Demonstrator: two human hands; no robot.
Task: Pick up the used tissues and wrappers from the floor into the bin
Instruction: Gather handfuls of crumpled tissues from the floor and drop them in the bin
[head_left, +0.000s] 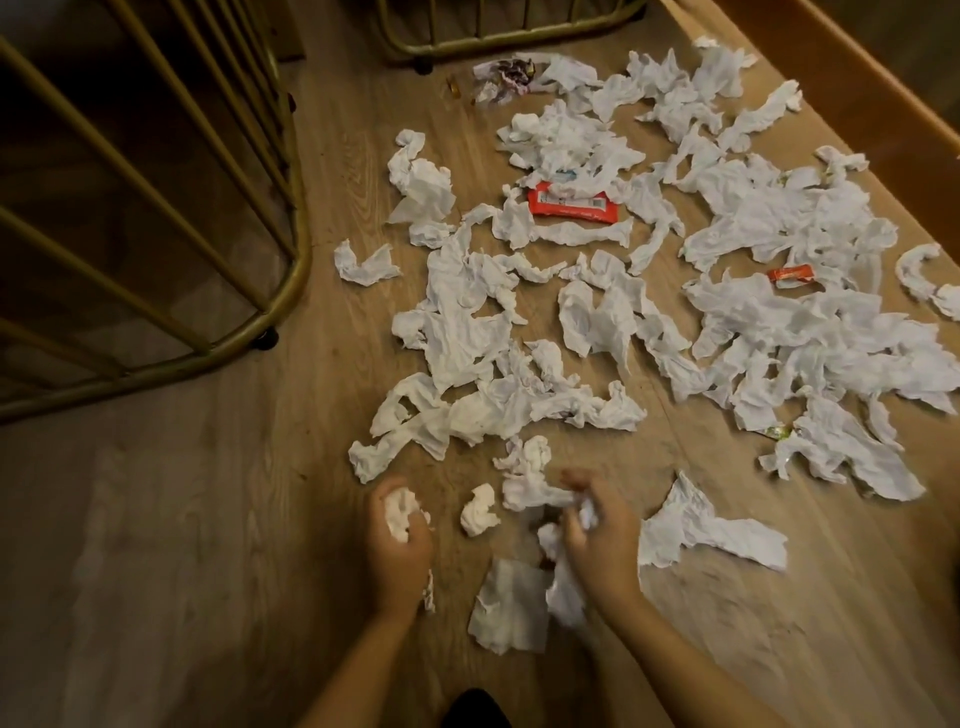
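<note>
Presently both hands are full: left hand (399, 540) grips a tissue wad (399, 514), right hand (597, 530) clutches crumpled tissues (563, 587); further grabbing risks spills.

Bare floor (208, 519) left (brass frame (156, 208) beyond); tissues (571, 312) crowd right

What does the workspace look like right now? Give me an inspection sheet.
Surface: wooden floor, mostly littered.
Job's things: crumpled white tissues spread widely; large red wrapper partly under tissues; small red wrapper; purple-patterned wrapper at far edge. No bin identifiable.
Clutter: nothing seen beyond the litter.
Grippers: left hand holds a balled tissue; right hand grips tissues.
Cables: nothing seen.
Surroundings: gold metal frame at left, another ahead; wooden board at right.
</note>
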